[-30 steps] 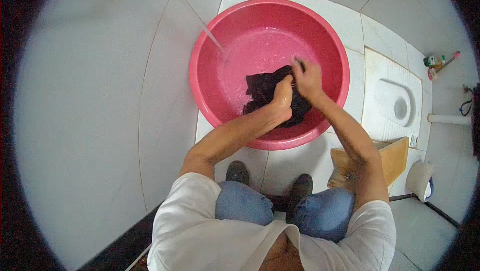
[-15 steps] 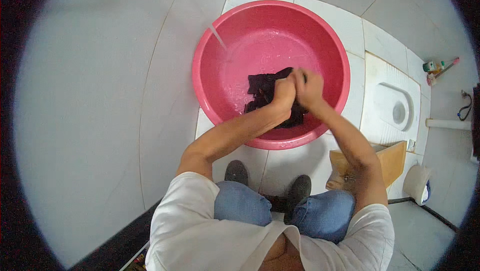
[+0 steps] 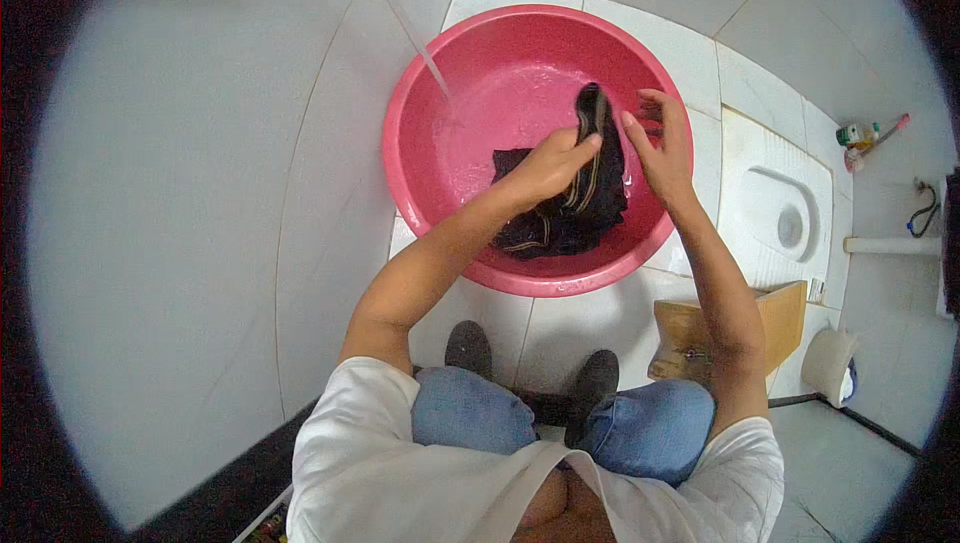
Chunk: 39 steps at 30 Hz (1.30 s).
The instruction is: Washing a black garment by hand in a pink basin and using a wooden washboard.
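Observation:
A wide pink basin (image 3: 398, 158) stands on the tiled floor in front of me, with shallow water in its bottom. Inside it lies a wet black garment (image 3: 590, 205) with thin pale stripes, heaped toward the near right side. My left hand (image 3: 552, 167) is closed on the garment, its thumb on top, and a folded strip of cloth rises past the fingers. Over the basin's right side, my right hand (image 3: 664, 151) is apart from the cloth, fingers bent and spread, with nothing visible in it. A thin water stream (image 3: 428, 58) falls into the basin's left part.
A white squat toilet (image 3: 770, 218) is set in the floor to the right. Nearer me are a wooden box-like piece (image 3: 782, 325) and a white bin (image 3: 828, 367). Bottles (image 3: 856, 134) stand by the right wall, near a white pipe (image 3: 890, 245). My shoes (image 3: 468, 348) are below the basin.
The two hands, earlier together on the garment, have separated. My right hand has let go and moved right; my left hand now holds a fold of it, with the stripes showing.

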Available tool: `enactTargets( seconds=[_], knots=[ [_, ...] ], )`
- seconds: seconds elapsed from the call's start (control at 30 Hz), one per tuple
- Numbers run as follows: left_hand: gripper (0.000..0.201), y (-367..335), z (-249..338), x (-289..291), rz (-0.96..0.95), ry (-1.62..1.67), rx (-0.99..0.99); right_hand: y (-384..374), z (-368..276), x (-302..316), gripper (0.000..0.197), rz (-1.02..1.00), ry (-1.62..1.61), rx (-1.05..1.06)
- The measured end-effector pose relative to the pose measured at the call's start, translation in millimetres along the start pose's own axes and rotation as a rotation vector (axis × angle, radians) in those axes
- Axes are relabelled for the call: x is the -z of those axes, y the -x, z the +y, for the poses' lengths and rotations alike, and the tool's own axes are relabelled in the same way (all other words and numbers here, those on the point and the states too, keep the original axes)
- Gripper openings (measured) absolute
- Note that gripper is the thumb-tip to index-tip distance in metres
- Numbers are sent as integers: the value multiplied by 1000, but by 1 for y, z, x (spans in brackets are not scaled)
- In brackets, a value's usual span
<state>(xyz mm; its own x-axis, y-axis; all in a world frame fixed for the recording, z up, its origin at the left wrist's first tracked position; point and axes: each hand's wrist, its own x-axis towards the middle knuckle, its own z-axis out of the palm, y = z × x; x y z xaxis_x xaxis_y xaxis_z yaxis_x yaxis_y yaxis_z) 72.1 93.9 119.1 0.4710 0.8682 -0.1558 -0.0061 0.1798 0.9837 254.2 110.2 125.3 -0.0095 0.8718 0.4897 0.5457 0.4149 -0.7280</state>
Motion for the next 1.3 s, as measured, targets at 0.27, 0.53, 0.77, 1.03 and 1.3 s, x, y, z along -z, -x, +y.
enactTargets(
  seconds=[0.27, 0.53, 0.77, 1.03, 1.3],
  knots=[
    [29, 8, -2, 11, 53, 327, 138, 22, -15, -12, 41, -370, -148, -117],
    [31, 6, -1, 48, 217, -7, 214, 9, 32, 20, 22, -80, -239, -277],
    [38, 1, 1, 57, 84, -121, -299, -2, 21, 22, 19, 21, -314, -224],
    [42, -31, -110, 15, 187, 881, 150, 48, -41, -55, 21, -57, -236, -69],
    [34, -24, -32, -56, 526, 752, 352, 27, 13, -52, 34, -142, 150, -44]
  ],
)
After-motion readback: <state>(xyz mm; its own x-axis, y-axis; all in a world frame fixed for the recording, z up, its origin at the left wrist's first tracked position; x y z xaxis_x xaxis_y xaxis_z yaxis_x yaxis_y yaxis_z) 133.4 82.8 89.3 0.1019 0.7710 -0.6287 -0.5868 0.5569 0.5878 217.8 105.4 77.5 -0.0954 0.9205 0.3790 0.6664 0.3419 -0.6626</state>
